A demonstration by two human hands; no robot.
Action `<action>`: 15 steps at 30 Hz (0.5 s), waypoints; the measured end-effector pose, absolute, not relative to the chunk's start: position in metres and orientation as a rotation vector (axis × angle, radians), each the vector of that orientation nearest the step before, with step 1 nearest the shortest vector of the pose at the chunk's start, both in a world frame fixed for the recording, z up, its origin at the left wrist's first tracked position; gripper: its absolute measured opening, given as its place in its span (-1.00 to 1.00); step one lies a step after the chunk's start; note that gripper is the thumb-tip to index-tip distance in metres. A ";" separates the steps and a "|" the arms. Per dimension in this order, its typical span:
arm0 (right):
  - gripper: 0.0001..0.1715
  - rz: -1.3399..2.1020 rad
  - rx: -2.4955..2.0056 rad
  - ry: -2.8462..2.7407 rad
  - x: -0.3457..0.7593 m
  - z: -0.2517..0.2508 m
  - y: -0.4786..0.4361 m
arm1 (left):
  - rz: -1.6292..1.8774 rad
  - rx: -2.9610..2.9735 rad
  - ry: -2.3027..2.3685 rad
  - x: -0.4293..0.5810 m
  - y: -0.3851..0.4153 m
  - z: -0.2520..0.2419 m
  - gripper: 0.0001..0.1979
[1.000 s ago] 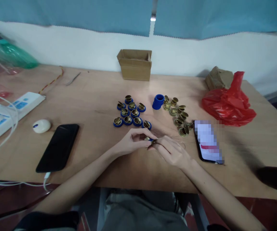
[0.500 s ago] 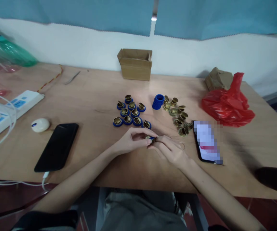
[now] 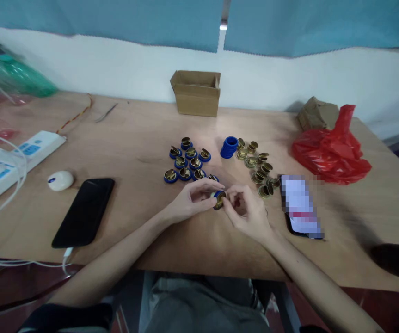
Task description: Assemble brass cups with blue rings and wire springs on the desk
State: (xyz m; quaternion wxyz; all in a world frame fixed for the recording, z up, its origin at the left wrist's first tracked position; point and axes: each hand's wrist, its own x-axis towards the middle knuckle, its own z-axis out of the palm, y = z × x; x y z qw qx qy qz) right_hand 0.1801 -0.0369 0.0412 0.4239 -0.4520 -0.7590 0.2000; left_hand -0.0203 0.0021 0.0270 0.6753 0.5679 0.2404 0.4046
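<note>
Between the thumb and fingers of my left hand (image 3: 194, 199) is a round brass-coloured piece with a blue ring (image 3: 219, 200), tilted up above the table. My right hand (image 3: 249, 210) is closed at the piece's right edge, thumb and forefinger touching it. Just behind my left hand stand several brass pieces fitted with blue rings (image 3: 184, 174), their small discs tipped up. A stack of loose blue rings (image 3: 229, 147) sits farther back. Right of the stack are several brass pieces without blue rings (image 3: 251, 162). My fingers partly cover the held piece.
An open cardboard box (image 3: 196, 99) stands by the wall. On the right are a red plastic bag (image 3: 331, 155) and a phone with a lit screen (image 3: 301, 208). A black phone (image 3: 83, 212), white rounded object (image 3: 60, 180) and power strip (image 3: 29, 155) lie left.
My right hand has opened its grasp somewhat and drawn slightly right. The held piece has turned, so more of its brass face shows. My left hand stays nearly in place.
</note>
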 end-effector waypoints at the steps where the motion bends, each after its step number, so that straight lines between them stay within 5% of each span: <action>1: -0.84 0.539 -1.165 -1.888 0.180 0.041 -0.036 | 0.912 1.259 0.541 -0.020 0.002 0.027 -0.68; 15: -0.83 0.687 -1.263 -1.982 0.191 0.041 -0.026 | 0.867 1.288 0.614 -0.014 -0.003 0.023 -0.55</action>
